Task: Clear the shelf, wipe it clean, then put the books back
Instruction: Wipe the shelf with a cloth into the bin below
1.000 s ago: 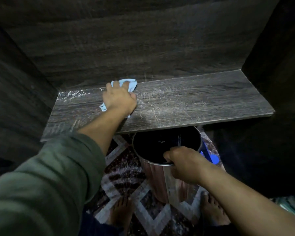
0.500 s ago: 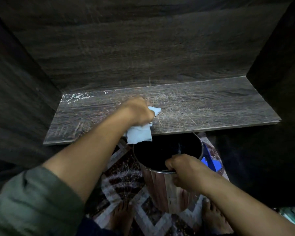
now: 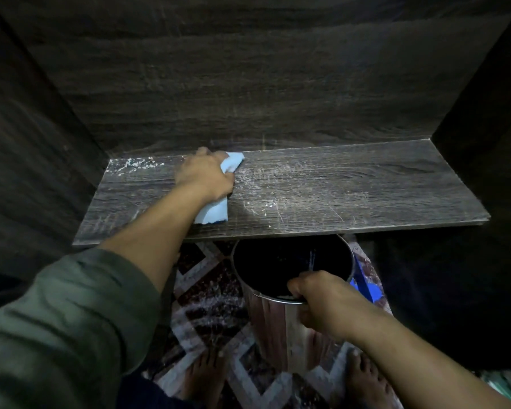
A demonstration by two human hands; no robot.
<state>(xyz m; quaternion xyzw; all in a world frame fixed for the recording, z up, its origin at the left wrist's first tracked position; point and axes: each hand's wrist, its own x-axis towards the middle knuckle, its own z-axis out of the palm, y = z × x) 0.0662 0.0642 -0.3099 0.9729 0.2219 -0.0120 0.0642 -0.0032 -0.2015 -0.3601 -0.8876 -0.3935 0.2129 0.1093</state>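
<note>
A dark wood-grain shelf (image 3: 351,190) runs across the middle, bare of books, with white dust at its back left corner and scattered specks at its centre. My left hand (image 3: 202,174) grips a light blue cloth (image 3: 214,212) and presses it onto the shelf near the back wall, left of centre. Below the shelf's front edge my right hand (image 3: 322,302) grips the rim of a metal bin (image 3: 266,320), holding it under the shelf. No books are in view.
Dark cabinet walls close in on the left, right and back. A patterned rug (image 3: 207,305) with white dust lies on the floor under the bin. My bare feet (image 3: 202,376) stand on it. A blue object (image 3: 366,287) shows behind the bin.
My left hand swept the cloth from the back of the shelf to the front edge over the bin, then returned to the back. The bin stays under the edge.
</note>
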